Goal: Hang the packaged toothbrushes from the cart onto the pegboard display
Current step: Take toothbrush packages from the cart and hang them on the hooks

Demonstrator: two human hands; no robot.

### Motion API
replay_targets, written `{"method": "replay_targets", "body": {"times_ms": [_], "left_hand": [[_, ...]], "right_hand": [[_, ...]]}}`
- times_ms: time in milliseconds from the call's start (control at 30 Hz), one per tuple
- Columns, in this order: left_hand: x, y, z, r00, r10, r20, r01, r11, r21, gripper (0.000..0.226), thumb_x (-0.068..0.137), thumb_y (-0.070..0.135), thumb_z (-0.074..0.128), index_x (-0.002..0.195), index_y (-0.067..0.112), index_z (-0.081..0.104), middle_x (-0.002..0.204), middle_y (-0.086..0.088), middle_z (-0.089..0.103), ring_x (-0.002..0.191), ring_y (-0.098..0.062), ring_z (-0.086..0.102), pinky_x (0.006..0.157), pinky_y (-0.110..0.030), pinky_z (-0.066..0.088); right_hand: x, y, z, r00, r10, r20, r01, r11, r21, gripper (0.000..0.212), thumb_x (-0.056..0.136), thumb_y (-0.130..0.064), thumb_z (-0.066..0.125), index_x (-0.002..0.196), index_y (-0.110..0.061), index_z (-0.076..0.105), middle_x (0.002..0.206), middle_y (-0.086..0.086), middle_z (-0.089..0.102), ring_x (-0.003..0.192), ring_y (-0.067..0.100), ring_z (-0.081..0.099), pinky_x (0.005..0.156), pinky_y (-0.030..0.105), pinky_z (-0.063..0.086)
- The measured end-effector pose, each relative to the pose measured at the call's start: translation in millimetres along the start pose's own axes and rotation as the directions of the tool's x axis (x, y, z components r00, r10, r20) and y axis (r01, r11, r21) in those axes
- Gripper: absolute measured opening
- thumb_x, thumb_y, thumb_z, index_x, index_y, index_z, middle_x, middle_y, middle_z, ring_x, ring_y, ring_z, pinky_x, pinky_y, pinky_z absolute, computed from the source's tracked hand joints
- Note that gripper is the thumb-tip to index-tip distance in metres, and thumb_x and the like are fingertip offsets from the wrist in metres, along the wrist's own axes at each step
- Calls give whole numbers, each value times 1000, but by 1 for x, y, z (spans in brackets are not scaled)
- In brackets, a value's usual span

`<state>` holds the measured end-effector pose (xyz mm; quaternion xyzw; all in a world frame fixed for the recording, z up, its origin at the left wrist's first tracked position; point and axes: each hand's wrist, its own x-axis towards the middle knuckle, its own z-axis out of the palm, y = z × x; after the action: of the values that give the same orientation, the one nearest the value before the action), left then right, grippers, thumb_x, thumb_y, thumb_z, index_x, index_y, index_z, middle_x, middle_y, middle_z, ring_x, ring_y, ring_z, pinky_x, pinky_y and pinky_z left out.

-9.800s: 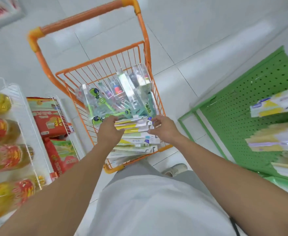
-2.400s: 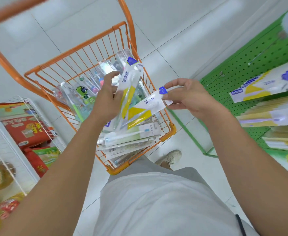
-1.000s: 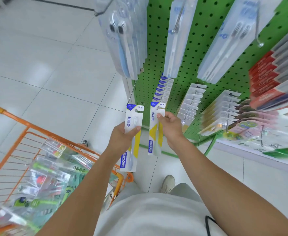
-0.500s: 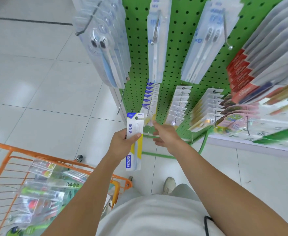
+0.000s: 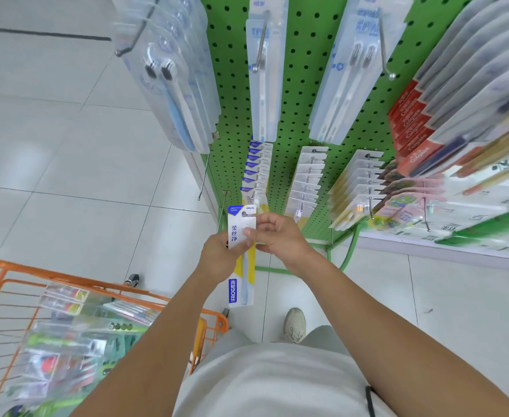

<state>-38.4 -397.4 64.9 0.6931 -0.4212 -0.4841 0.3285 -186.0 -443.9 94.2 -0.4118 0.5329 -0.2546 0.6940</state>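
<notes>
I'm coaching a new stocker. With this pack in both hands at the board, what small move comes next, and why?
Probably lift the toothbrush pack, which the left hand and right hand both hold, up to the hook of matching blue-topped packs just above and thread its top hole on.

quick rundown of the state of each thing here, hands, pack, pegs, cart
left hand: grips the toothbrush pack mid-body
right hand: fingers pinch the pack's upper edge
toothbrush pack: held upright, not on a peg
matching blue-topped packs: hanging in a row on a peg
bare peg: nothing hanging on it
pegboard: hung with many packs
cart: holds more packaged toothbrushes
</notes>
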Motion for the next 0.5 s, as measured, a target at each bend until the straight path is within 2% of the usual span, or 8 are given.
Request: {"method": "replay_targets", "body": {"times_ms": [67, 133, 233, 400, 500], "left_hand": [[0, -2, -1, 999, 8, 46, -9, 1000, 19, 18, 92, 22, 72, 75, 25, 68, 54, 19, 58, 50, 3, 47, 55, -13, 36], [2, -1, -2, 1000, 14, 23, -14, 1000, 27, 8, 88, 26, 76, 83, 21, 73, 66, 11, 66, 57, -2, 52, 60, -20, 41], [6, 2, -3, 996, -26, -87, 26, 1000, 6, 10, 84, 27, 80, 86, 22, 71, 81, 0, 73, 65, -11, 61, 64, -23, 49], [8, 2, -6, 996, -62, -58, 59, 997, -59, 17, 90, 18, 74, 106, 19, 67, 103, -5, 73, 83, -19, 69, 79, -37, 58], [7, 2, -6, 996, -79, -36, 77, 995, -56, 21, 93, 14, 69, 114, 18, 66, 110, -3, 71, 88, -17, 69, 72, -28, 53]], "right_hand": [[-3, 6, -2, 999, 23, 23, -22, 999, -38, 20, 87, -12, 78, 103, -7, 68, 83, 8, 72, 78, 17, 68, 85, 42, 57], [-3, 9, -2, 1000, 0, -2, 0, 1000, -24, 17, 88, -12, 77, 102, -6, 69, 83, 10, 71, 75, 17, 68, 83, 44, 59], [5, 8, 1, 997, -27, -74, 29, 999, 26, 14, 88, -11, 77, 99, -7, 70, 87, 12, 72, 78, 22, 70, 83, 48, 60], [24, 1, 1, 991, 0, -133, 6, 999, 46, 12, 88, -10, 76, 98, -8, 70, 99, 18, 73, 81, 26, 72, 83, 48, 62], [32, 2, 1, 987, 8, -163, 1, 999, 53, 10, 88, -10, 76, 95, -10, 70, 102, 21, 73, 81, 27, 73, 80, 46, 63]]}}
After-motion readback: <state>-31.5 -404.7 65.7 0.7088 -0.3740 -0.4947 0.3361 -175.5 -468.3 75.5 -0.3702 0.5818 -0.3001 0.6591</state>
